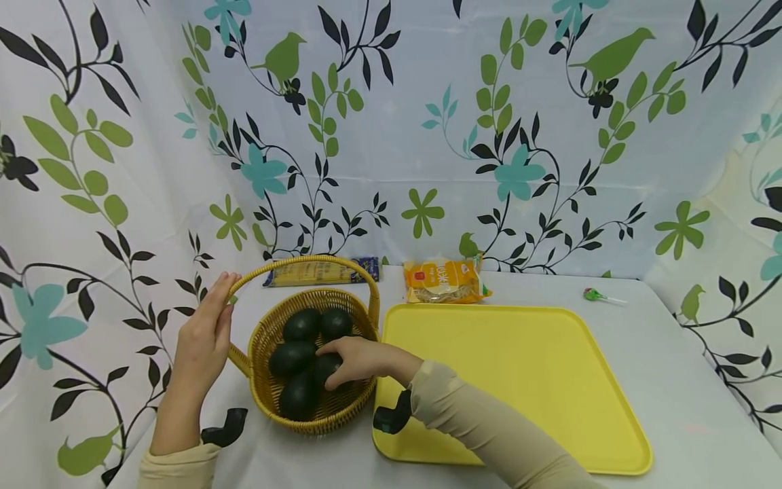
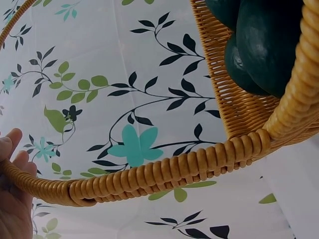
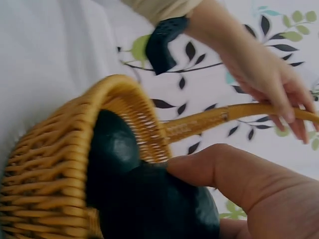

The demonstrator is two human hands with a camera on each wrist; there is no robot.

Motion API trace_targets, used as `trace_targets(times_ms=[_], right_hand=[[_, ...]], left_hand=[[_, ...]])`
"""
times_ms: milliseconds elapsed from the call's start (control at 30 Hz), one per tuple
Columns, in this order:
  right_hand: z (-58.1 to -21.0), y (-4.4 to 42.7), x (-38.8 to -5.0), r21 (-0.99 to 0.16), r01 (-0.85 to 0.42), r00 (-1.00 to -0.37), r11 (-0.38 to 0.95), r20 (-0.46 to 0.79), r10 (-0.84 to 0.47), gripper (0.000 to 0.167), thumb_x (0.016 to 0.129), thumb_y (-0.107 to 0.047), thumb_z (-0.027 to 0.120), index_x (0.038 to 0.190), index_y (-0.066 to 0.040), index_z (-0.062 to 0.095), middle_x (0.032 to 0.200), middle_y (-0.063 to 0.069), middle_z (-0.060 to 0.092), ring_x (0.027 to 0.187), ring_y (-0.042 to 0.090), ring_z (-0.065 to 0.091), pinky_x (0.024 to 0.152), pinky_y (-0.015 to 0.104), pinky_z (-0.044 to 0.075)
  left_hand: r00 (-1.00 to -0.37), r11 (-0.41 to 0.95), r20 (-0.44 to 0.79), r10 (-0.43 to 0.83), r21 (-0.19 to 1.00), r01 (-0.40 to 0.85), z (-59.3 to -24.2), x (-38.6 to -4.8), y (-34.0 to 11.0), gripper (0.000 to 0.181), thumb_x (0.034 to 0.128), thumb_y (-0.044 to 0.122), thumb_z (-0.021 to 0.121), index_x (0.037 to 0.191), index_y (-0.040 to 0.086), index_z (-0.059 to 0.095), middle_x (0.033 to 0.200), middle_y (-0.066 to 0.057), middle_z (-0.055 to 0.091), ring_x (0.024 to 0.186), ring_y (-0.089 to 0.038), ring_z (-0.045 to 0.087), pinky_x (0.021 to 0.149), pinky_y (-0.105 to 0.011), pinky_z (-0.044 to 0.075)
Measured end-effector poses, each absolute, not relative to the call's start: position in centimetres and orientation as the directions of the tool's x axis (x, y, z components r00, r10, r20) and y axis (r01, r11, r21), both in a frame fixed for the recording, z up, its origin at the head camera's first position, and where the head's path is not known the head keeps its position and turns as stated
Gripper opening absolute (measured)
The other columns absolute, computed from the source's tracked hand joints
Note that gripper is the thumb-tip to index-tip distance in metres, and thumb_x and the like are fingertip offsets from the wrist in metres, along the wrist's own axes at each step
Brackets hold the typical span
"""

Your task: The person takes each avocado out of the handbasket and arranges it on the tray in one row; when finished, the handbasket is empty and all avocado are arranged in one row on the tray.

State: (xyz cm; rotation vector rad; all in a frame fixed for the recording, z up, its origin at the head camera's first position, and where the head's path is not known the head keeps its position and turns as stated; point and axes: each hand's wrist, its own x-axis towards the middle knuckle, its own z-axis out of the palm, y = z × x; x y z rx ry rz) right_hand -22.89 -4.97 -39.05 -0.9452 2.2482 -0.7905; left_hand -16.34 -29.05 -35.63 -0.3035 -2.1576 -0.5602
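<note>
A round wicker basket (image 1: 263, 394) with a tall arched handle stands on the white table, holding several dark green avocados (image 1: 301, 397). My left hand (image 1: 204, 339) holds the handle (image 2: 164, 172) at its left side, the thumb on one side and the fingers on the other. Reaching into the basket from the right, my right hand (image 1: 360, 358) grips an avocado (image 3: 159, 204) with the thumb on its near side. Its other fingers are mostly hidden. Another avocado (image 3: 112, 149) lies against the basket wall beside the gripped one.
A yellow tray (image 1: 519, 380) lies right of the basket, under my right forearm. Along the back are a pack of noodles (image 1: 324, 273) and an orange bag of grain (image 1: 446, 280). A lollipop (image 1: 601, 295) lies at the back right. Patterned cloth hangs behind.
</note>
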Motion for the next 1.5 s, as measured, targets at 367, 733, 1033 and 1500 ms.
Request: trace_targets(times_ms=[367,733,1033,1500], right_hand=[[-36.4,-2.4,-23.1,-0.781,-0.412,-0.602,0.47,-0.154,-0.784,0.063,0.081,-0.025,0.071,0.139,-0.03,0.046,0.142,-0.002,0.046,0.117,0.013,0.049,0.093,0.027,0.048],[-32.9,2.4,-23.3,-0.898,-0.312,-0.619,0.311,-0.057,-0.783,0.065,0.084,-0.018,0.068,0.143,-0.029,0.041,0.14,0.003,0.045,0.11,0.018,0.056,0.091,0.031,0.052],[-30.0,6.4,-23.7,-0.91,-0.325,-0.684,0.258,0.037,-0.728,0.07,0.083,-0.015,0.067,0.145,-0.026,0.037,0.148,0.009,0.033,0.119,0.031,0.052,0.092,0.039,0.053],[-35.5,8.0,-28.6,-0.877,-0.353,-0.827,0.326,0.129,-0.547,0.072,0.084,-0.017,0.069,0.147,-0.022,0.033,0.152,0.01,0.03,0.125,0.038,0.046,0.094,0.047,0.05]], left_hand=[[-0.605,0.869,0.796,0.016,0.288,0.403,-35.5,-16.3,-29.1,0.056,0.0902,-0.008,0.053,0.14,0.015,0.046,0.141,-0.013,0.05,0.135,-0.007,0.04,0.104,0.001,0.021],[-0.617,0.876,0.787,0.008,0.293,0.384,-35.5,-16.2,-29.1,0.056,0.0902,-0.008,0.053,0.141,0.015,0.046,0.141,-0.012,0.05,0.135,-0.014,0.043,0.104,0.001,0.021],[-0.615,0.875,0.789,0.005,0.294,0.384,-35.6,-16.2,-29.1,0.059,0.0886,-0.01,0.054,0.141,0.016,0.046,0.141,-0.012,0.051,0.133,-0.019,0.045,0.103,0.003,0.021],[-0.619,0.876,0.785,0.001,0.298,0.379,-35.7,-16.3,-29.2,0.059,0.089,-0.009,0.054,0.141,0.017,0.045,0.141,-0.011,0.05,0.133,-0.017,0.045,0.102,0.003,0.021]])
